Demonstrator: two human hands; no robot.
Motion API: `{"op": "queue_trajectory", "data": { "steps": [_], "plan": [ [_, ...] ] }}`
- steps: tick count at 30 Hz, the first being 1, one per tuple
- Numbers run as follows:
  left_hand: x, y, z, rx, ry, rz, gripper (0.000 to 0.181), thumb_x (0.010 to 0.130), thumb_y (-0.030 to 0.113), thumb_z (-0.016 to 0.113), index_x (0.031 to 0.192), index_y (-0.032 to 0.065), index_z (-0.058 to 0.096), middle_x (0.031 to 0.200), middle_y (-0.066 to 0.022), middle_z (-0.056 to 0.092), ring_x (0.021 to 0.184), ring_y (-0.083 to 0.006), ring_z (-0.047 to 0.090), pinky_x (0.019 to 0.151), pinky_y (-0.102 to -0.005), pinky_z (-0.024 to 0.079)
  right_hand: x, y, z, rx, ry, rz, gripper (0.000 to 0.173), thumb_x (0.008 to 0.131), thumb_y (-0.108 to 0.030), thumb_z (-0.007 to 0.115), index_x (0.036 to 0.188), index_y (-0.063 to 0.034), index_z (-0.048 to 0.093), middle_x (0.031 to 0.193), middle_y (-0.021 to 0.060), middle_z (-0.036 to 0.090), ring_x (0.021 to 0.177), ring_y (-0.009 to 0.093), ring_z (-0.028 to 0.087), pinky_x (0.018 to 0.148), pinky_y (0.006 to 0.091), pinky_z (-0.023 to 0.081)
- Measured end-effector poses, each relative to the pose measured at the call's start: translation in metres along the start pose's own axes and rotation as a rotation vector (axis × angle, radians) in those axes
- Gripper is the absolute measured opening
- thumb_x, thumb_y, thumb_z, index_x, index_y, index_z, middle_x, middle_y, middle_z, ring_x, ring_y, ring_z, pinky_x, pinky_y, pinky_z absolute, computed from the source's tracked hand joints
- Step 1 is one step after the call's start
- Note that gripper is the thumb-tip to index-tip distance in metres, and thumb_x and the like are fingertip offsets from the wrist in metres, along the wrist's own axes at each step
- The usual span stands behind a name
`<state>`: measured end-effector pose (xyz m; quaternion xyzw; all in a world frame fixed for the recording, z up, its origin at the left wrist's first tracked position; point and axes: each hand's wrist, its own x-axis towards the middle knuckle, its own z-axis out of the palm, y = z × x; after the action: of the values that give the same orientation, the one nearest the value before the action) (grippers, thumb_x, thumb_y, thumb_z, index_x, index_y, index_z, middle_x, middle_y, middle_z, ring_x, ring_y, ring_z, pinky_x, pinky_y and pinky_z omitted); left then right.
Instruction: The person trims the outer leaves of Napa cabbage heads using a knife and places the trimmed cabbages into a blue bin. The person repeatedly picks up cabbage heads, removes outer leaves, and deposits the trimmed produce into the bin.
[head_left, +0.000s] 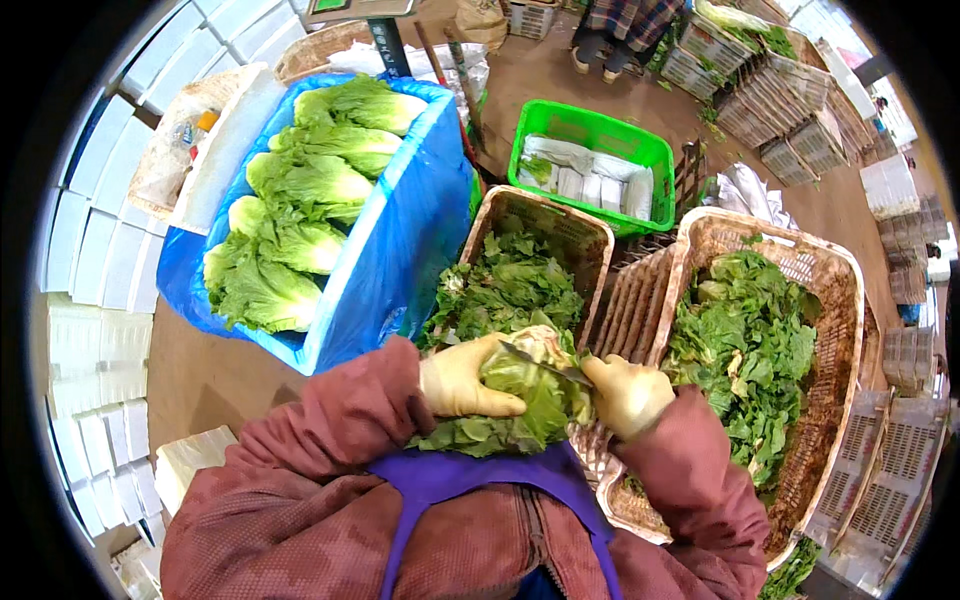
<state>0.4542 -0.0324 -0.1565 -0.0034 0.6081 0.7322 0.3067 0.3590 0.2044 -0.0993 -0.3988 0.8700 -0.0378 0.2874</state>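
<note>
My left hand (472, 377), in a pale yellow glove, grips a head of leafy lettuce (534, 397) from its left side, close to my chest. In the gloved fist of my right hand (628, 394) is a knife (541, 361). Its blade lies across the top of the head, by the pale, browned stem end. Just beyond my hands, loose green leaves (517, 281) fill part of a dirty plastic crate (606, 251). To the left, several lettuce heads (315, 184) lie in rows inside a box lined with blue plastic film (409, 225).
A larger dirty crate (846, 300) at right holds more loose leaves (742, 360). Behind stands a green plastic basket (652, 150) containing white packets (589, 187). White foam boxes (82, 232) are stacked at far left. Another person's legs (611, 52) show at the top.
</note>
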Motion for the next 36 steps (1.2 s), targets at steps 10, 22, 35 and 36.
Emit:
{"op": "queue_trajectory", "data": {
  "steps": [10, 22, 35, 36],
  "plan": [
    [0.006, 0.051, -0.033, 0.027, -0.198, 0.528, 0.106, 0.065, 0.020, 0.084, 0.146, 0.0019, 0.019, 0.142, -0.0097, 0.038, 0.130, -0.0185, 0.036, 0.110, -0.0343, 0.027, 0.041, 0.185, 0.169, 1.651, 0.106, 0.005, 0.052, 0.090, -0.024, 0.063, 0.136, -0.0077, 0.043, 0.119, 0.0097, 0.060, 0.100, 0.024, 0.062, 0.086, 0.0394, 0.053],
    [0.037, 0.006, 0.014, -0.095, 0.130, 0.391, 0.091, 0.081, 0.026, 0.072, 0.149, 0.0036, 0.015, 0.145, -0.0097, 0.037, 0.132, -0.0193, 0.034, 0.110, -0.0338, 0.025, 0.037, 0.112, 0.091, 2.048, 0.516, -0.432, 0.057, 0.082, -0.014, 0.069, 0.133, -0.0045, 0.046, 0.123, 0.0156, 0.058, 0.109, 0.032, 0.059, 0.092, 0.0487, 0.050],
    [0.091, -0.030, 0.063, -0.902, 0.104, 0.348, 0.067, 0.097, 0.052, 0.036, 0.145, 0.0055, 0.029, 0.147, -0.0123, 0.037, 0.130, -0.0277, 0.041, 0.110, -0.0431, 0.032, -0.045, 0.110, 0.025, 0.425, 0.672, -0.643, 0.035, 0.059, -0.011, 0.076, 0.094, -0.0105, 0.074, 0.131, 0.0193, 0.052, 0.107, 0.036, 0.058, 0.087, 0.0421, 0.048],
    [0.073, -0.004, 0.076, -0.897, 0.108, 0.197, 0.067, 0.097, 0.046, 0.043, 0.146, 0.0050, 0.026, 0.147, -0.0123, 0.036, 0.131, -0.0272, 0.040, 0.110, -0.0429, 0.031, -0.050, 0.109, 0.022, 0.386, 0.681, -0.696, 0.036, 0.057, -0.012, 0.076, 0.093, -0.0117, 0.074, 0.130, 0.0185, 0.052, 0.104, 0.039, 0.058, 0.085, 0.0416, 0.047]
  ]
}}
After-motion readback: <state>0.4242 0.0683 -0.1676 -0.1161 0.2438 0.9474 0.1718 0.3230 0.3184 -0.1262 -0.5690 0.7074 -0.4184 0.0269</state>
